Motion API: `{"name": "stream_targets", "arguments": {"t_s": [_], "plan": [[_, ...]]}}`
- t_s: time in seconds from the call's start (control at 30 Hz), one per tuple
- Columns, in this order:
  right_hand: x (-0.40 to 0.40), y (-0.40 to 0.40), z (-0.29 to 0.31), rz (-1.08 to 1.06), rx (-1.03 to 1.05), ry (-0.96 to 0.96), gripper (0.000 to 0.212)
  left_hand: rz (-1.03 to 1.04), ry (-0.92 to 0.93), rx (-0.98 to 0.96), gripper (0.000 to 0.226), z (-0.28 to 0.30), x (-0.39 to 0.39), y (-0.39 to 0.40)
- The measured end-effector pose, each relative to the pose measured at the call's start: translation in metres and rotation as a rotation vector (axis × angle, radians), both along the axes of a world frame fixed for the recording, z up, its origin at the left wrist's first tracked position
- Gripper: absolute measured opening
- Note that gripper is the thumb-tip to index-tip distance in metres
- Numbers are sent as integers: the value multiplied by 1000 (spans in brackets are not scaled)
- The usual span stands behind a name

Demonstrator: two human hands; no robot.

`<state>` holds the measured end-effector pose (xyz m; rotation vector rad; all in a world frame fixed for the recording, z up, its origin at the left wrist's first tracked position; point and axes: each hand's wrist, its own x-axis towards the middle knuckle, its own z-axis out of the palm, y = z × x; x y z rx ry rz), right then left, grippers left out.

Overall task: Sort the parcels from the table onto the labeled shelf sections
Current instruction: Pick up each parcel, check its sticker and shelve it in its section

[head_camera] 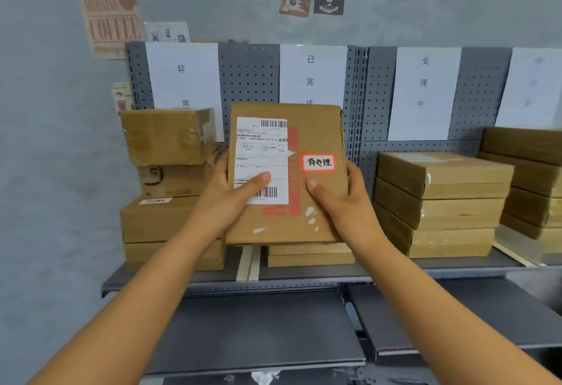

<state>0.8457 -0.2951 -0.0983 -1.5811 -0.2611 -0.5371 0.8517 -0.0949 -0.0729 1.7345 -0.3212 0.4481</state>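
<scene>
I hold a flat brown cardboard parcel upright in front of the grey shelf. It carries a white shipping label with barcodes and a small red-edged sticker with handwritten characters. My left hand grips its left edge, thumb lying across the label. My right hand grips its right edge, thumb on the front. White paper signs hang on the pegboard behind: one at left, one in the middle, one at right, and a blurred one at far right.
A stack of brown boxes fills the left section. Flat parcels lie under the held one. Taller stacks stand at right and far right. Lower dark shelves sit below. Posters hang on the grey wall.
</scene>
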Motion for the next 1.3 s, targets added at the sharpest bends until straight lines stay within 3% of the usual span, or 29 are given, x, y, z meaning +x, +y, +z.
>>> {"name": "stream_targets", "arguments": {"t_s": [0.47, 0.83, 0.97, 1.17, 1.3], "plan": [[69, -179, 34, 11, -17, -62, 76, 59, -84, 59, 63, 40, 61, -180], [136, -307, 67, 20, 27, -120, 61, 71, -139, 90, 49, 78, 132, -311], [147, -361, 75, 35, 31, -138, 65, 52, -157, 131, 59, 89, 145, -362], [158, -459, 90, 37, 4, -179, 59, 147, -170, 40, 63, 98, 148, -461], [159, -528, 104, 48, -28, -196, 67, 172, -177, 0, 65, 105, 141, -530]]}}
